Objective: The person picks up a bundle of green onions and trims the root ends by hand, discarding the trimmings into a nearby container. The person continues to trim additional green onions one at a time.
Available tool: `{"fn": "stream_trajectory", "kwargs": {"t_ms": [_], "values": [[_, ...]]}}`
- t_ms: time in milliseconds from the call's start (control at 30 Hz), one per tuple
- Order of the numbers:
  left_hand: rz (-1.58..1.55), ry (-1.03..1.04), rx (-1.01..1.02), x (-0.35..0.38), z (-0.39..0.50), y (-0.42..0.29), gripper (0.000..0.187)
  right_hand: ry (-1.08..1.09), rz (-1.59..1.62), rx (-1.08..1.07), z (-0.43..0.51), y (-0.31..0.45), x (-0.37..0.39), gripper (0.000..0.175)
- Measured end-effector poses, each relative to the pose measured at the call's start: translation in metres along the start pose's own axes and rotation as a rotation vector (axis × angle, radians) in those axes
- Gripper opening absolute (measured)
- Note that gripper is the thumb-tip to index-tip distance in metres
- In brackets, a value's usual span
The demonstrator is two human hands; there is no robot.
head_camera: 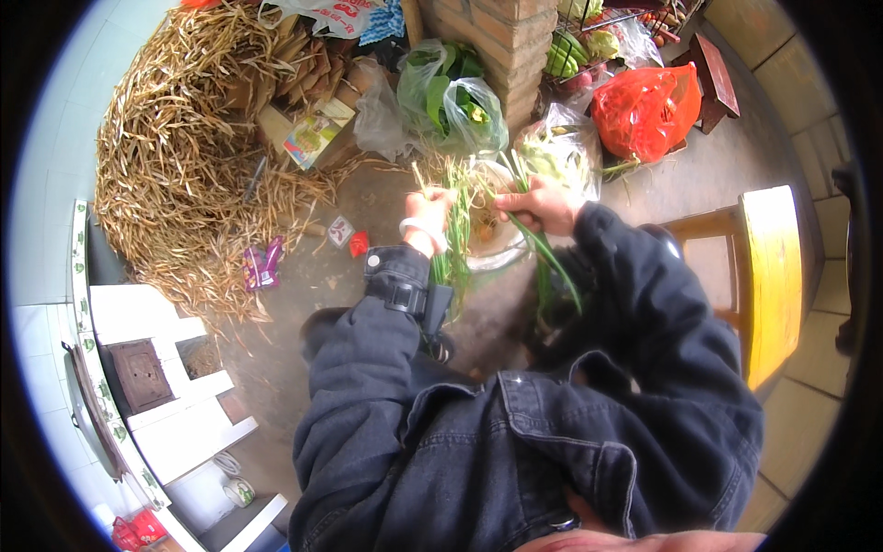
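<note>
My left hand (424, 219), with a white bangle at the wrist, grips a bunch of long, thin green scallion-like stalks (455, 252). Their pale, stringy ends point away from me and the green tops hang towards my lap. To the right, my right hand (541, 205) pinches a few similar green stalks (555, 259) between thumb and fingers. Below and between both hands stands a pale round bucket (510, 255) with a plastic-looking rim. Some scraps show inside it, too blurred to name.
Dry straw-like stalks (172, 152) are heaped at left. Beyond the bucket are a clear bag of leafy greens (448, 96), a brick pillar (514, 48) and a red plastic bag (645, 114). A yellow wooden chair (771, 276) stands at right; a white-tiled stove (179, 393) is at lower left.
</note>
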State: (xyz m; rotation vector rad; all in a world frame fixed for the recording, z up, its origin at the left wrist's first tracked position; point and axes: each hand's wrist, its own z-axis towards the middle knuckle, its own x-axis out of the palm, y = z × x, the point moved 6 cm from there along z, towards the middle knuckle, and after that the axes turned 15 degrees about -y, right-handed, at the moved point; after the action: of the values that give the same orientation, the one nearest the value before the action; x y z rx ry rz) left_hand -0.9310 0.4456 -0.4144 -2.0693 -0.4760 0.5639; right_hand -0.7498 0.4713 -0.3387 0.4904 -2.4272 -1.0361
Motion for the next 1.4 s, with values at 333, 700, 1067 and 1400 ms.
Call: {"fn": "stream_trajectory", "kwargs": {"t_ms": [333,700,1067,1400], "values": [[-0.375,0.395,-0.153,0.023,-0.034,-0.021,0.012,-0.107,-0.095,-0.071,0.007,-0.004,0.008,0.023],[-0.101,0.218,0.139,0.016,-0.033,-0.027,0.02,-0.098,-0.109,-0.088,0.009,-0.004,0.008,0.018],[0.144,-0.002,0.402,0.008,0.002,-0.009,0.022,-0.012,0.032,0.035,0.017,-0.013,-0.004,0.021],[-0.265,0.385,-0.054,0.024,-0.042,-0.027,0.012,-0.082,0.099,-0.008,0.022,-0.016,0.0,0.015]]}}
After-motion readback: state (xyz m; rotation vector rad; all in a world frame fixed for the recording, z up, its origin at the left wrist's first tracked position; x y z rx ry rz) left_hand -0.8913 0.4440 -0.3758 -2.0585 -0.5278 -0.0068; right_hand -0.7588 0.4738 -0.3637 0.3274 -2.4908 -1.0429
